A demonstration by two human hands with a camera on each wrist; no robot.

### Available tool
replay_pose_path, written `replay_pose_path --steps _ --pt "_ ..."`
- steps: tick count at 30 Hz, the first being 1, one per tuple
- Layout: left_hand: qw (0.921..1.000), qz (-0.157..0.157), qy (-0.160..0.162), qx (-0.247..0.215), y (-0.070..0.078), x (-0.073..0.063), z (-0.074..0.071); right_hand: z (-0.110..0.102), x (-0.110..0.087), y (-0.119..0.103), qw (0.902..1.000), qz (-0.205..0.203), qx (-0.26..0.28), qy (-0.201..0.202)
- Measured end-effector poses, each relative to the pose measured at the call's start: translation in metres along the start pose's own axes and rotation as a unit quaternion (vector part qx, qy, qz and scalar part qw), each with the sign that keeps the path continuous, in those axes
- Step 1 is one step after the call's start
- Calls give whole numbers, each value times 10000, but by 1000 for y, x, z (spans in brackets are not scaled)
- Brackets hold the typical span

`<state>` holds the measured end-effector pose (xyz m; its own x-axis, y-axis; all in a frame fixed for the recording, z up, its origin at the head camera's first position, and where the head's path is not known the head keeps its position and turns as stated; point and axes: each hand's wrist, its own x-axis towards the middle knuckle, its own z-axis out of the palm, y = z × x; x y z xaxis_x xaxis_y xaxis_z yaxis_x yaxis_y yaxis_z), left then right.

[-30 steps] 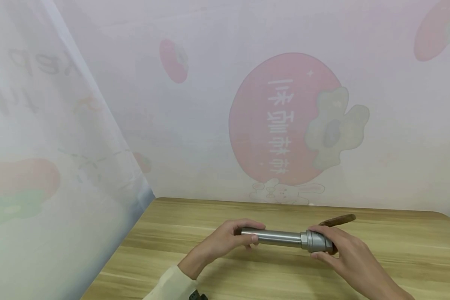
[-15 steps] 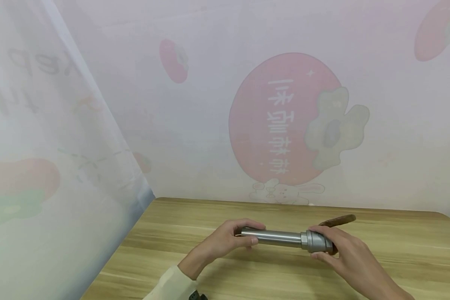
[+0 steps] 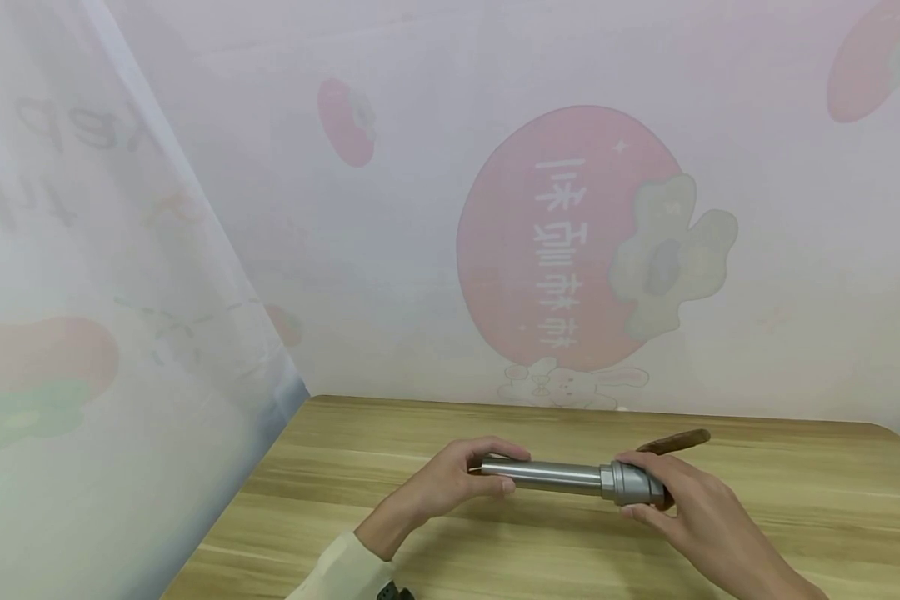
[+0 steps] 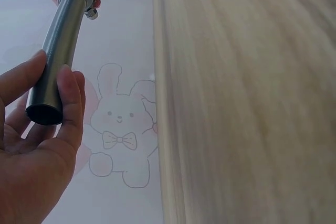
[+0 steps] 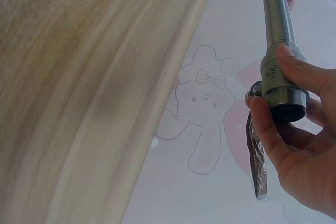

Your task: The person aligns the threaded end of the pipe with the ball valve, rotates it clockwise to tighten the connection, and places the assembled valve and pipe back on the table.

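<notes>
A smooth steel pipe [image 3: 562,477] lies level above the table, joined at its right end to a metal ball valve [image 3: 630,483]. My left hand [image 3: 444,483] holds the pipe's free end, thumb on the near side and fingers on the far side. Around the valve body, my right hand [image 3: 703,510] grips with thumb and fingers. The valve's lever [image 3: 678,441], covered in something brown, sticks out to the back right. In the right wrist view, the threaded open end of the valve body [image 5: 278,74] shows. How deep the pipe sits in the valve is hidden.
Beneath the hands is a wood-grain table [image 3: 330,467]. A pale printed curtain [image 3: 390,275] hangs behind its far edge, and another pale sheet [image 3: 120,275] hangs on the left. A small black object [image 3: 392,592] is near the left sleeve.
My left thumb has slid slightly down the near side of the pipe, and the fingertips below it have drawn out of sight. The right hand and valve keep their place.
</notes>
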<state>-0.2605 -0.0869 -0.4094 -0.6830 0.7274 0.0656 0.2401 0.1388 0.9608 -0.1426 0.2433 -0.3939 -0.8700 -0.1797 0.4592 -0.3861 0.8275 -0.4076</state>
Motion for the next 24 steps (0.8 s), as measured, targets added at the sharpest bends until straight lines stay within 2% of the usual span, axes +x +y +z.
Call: replay_pose_path --steps 4,10,15,24 --pt "10000 40 31 74 0 1 0 0 0 0 10000 23 11 -19" --pt "9986 185 80 487 0 3 1 0 0 1 10000 53 3 -53" --pt "9964 74 59 843 0 3 1 0 0 1 10000 19 -12 -33" --pt "9975 -10 84 705 2 0 1 0 0 0 10000 -27 -35 2"
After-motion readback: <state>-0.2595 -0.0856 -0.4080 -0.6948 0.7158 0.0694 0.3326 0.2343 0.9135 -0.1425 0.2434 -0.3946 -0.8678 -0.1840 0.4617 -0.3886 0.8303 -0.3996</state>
